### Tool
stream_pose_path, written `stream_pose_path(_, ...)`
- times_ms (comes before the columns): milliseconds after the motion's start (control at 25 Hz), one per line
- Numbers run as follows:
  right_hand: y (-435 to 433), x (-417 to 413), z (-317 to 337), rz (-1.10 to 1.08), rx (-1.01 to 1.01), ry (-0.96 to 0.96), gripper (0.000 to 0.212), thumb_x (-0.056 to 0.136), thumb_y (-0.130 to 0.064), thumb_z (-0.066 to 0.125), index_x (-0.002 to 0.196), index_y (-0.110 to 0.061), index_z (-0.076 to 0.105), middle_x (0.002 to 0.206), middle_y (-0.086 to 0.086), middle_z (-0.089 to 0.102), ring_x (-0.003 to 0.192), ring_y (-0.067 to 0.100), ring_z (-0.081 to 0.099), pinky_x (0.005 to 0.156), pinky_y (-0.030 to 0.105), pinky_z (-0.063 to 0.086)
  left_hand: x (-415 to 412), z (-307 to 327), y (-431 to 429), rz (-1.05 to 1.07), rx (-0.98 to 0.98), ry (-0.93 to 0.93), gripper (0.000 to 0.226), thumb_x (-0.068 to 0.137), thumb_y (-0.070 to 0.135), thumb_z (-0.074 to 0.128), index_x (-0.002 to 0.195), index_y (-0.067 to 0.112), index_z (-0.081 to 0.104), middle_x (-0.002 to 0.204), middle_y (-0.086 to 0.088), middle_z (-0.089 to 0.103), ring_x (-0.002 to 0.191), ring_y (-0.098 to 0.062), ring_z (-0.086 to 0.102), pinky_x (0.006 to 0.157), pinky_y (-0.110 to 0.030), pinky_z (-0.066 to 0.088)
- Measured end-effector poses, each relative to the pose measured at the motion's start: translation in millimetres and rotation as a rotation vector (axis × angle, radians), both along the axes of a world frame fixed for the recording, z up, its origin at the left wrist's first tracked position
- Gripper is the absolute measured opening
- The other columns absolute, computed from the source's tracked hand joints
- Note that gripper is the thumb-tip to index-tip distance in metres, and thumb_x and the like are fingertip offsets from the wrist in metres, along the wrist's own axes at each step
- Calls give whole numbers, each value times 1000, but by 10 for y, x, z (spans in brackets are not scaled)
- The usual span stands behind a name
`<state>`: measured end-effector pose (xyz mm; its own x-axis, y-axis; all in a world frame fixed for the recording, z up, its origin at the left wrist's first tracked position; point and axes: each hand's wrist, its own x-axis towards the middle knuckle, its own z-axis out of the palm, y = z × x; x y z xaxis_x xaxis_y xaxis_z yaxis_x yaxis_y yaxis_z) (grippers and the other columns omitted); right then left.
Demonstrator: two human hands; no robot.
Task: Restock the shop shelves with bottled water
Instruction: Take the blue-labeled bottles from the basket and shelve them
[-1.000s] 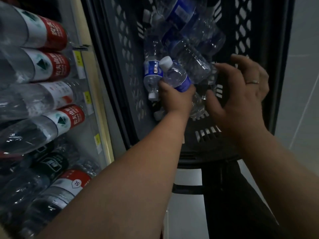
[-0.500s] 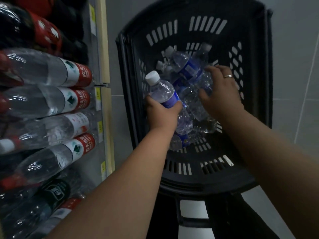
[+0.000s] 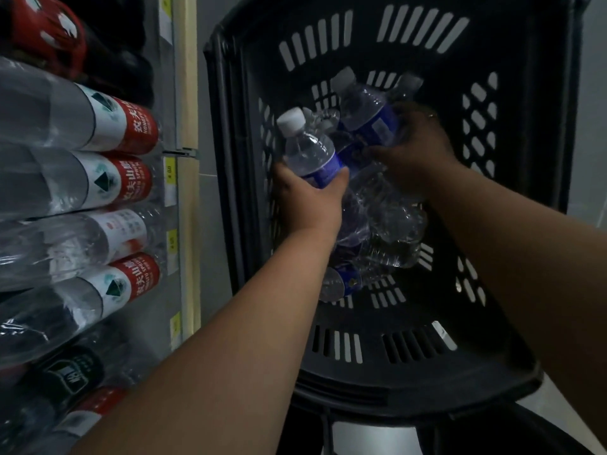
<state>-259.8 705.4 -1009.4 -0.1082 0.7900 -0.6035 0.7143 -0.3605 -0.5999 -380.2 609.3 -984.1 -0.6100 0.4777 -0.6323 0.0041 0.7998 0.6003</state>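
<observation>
Both hands are inside the black basket (image 3: pixel 532 93), each closed round one water bottle. Left hand (image 3: pixel 308 198): fingers and thumb wrapped round the blue label of a small bottle (image 3: pixel 307 149), white cap pointing up and away, raised above the heap. Right hand (image 3: pixel 417 152): fingers curled over the label of a second bottle (image 3: pixel 368 110), which lies tilted against the pile near the far wall. Several loose bottles (image 3: pixel 387 231) lie jumbled on the basket floor beneath both wrists. Shelves (image 3: pixel 188 77) stand immediately to the left, stocked with large bottles (image 3: pixel 98 178) bearing red and white labels; yellow price tags (image 3: pixel 169 167) run down the edge. Assessment: the step in hand is lifting a pair out for shelving. Recommended practice: hold each bottle at the label band, since the thin clear walls look likely to buckle under a hard squeeze; raise both straight up before swinging left, so neither catches the basket wall or drags a neighbour out. No slot for small blue-labelled bottles is visible, so the destination row cannot be confirmed.
</observation>
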Motion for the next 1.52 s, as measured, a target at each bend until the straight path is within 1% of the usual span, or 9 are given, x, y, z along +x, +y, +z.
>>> stream_pose_path(200,-71,132,88,-157,-145,143,71,80,-18,76,141,-24,40,122,-7,51,101,9,50,67,20,48,-57,-94,96,66,31,-203,68,84,26,75,138,19,34,124,0,58,108,-15,59,92,-30,46)
stream_pose_path(280,-71,138,218,-204,-222,225,63,83,-20,73,139,-22,43,114,-10,53,95,7,56,63,17,45,-108,-18,104,95,56,-259,57,84,30,75,130,24,41,119,5,60,107,-14,60,96,-35,48)
stream_pose_path(520,-355,243,918,-315,-429,489,37,92,-18,61,128,-10,56,115,14,67,103,29,67,92,45,53,-182,627,155,182,58,-399,61,54,62,76,104,37,54,116,1,68,105,-25,68,93,-53,53)
stream_pose_path(720,-602,255,2012,-321,-386,564,32,95,-19,57,123,-4,59,99,5,69,89,17,68,81,32,54,-148,1679,84,33,81,-462,61,64,65,70,114,33,53,119,-3,68,109,-27,66,97,-55,50)
stream_pose_path(880,-831,256,3104,-349,-314,591,38,86,-32,62,118,-12,60,104,6,69,99,23,66,95,45,49,-117,2783,-107,-4,118,-531,35,82,59,57,107,34,56,114,-6,69,103,-27,68,91,-51,54)
stream_pose_path(1000,-1044,369,3855,-327,-261,594,51,81,-39,62,125,-14,56,114,10,67,106,27,65,97,47,49,-35,3500,-373,30,142,-602,42,97,50,46,124,19,51,111,-12,69,88,-27,71,70,-37,58)
stream_pose_path(1120,-1254,478,4490,-264,-258,620,62,78,-46,65,129,-14,53,117,14,65,106,29,66,96,51,50,50,4167,-673,99,212,-691,58,92,44,48,133,4,49,121,-26,63,102,-38,66,83,-45,55)
stream_pose_path(1360,-1570,692,5515,-1,-290,722,54,83,-36,64,130,-13,51,115,13,66,105,29,66,93,45,53,439,5303,-1360,181,380,-408,65,76,25,79,127,0,46,99,-10,68,72,-14,70,64,-31,58)
stream_pose_path(1520,-1838,672,5990,233,-327,751,40,94,-24,56,132,-12,50,113,10,65,103,26,65,91,39,53,608,5700,-1931,415,464,-309,37,88,18,69,118,0,58,92,-9,70,72,-14,70,59,-24,54)
